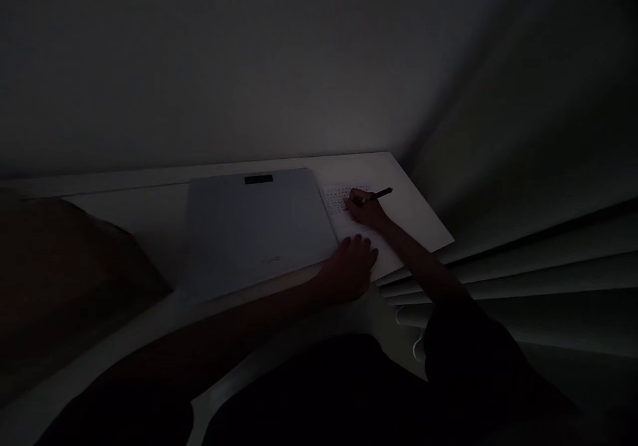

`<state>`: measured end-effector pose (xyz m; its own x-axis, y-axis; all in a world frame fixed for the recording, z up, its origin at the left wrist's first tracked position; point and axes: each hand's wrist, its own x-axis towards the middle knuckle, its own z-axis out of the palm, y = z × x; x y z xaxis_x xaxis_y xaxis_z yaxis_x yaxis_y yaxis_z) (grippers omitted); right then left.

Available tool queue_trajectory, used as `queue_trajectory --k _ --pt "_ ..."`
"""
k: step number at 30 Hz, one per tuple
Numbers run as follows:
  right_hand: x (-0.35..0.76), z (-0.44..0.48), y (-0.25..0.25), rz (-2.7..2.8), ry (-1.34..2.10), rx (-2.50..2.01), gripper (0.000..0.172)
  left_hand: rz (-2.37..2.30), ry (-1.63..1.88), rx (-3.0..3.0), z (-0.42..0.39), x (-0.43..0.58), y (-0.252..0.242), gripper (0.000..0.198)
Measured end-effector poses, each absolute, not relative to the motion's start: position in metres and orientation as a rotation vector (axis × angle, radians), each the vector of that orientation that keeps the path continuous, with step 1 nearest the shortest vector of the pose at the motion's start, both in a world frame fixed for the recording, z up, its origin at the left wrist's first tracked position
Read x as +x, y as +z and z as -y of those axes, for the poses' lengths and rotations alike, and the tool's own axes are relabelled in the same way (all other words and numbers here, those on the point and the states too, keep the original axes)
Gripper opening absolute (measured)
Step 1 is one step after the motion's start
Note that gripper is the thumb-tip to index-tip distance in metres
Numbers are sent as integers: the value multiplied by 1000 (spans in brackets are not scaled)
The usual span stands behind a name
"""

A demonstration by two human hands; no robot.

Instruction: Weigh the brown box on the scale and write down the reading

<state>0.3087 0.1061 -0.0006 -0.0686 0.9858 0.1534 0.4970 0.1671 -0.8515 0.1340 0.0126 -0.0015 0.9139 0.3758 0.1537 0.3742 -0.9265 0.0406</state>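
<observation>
My right hand is closed round a dark pen, its tip end down at a white sheet of paper. Rows of small handwritten marks cover the upper part of the sheet. Near the table's front edge, my left hand lies palm down with its fingers stretched over the lower part of the paper. It holds nothing. Directly left of the paper is a large flat grey panel, like a closed laptop, with a short black bar near its back edge and a faint logo in front.
All of this rests on a narrow white table set against a plain wall. A brown, bulky object stands at the left end. Pale folded curtains hang close on the right. The light is very dim.
</observation>
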Motion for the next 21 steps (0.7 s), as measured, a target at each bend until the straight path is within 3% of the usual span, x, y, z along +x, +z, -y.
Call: queue_trajectory --k 21 --pt "310 -109 -5 1692 785 -1408 41 -576 220 3048 -14 134 2 53"
